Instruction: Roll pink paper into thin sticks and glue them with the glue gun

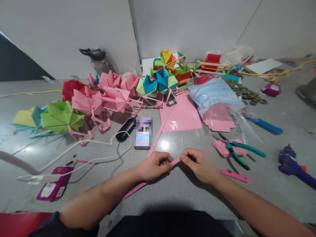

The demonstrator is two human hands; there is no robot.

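Between my two hands a narrow pink strip (176, 161) is stretched, pinched at both sides. My left hand (155, 166) grips it with thumb and index finger; my right hand (197, 163) pinches the other end the same way. Another long pink strip (158, 136) runs on the table from behind my left hand up to a pink sheet (181, 113). More pink strip (135, 191) shows below my left forearm. To the right lie teal-handled pliers (233, 148) on a stack of pink pieces (218, 147), and a flat pink tool (235, 175).
Folded paper shapes in pink (89, 102), green (61, 117) and blue (166, 80) line the back. A phone (143, 133), black case (125, 129) and white cable (92, 141) lie ahead. A plastic bag (214, 95) and a blue glue gun (292, 161) are at right.
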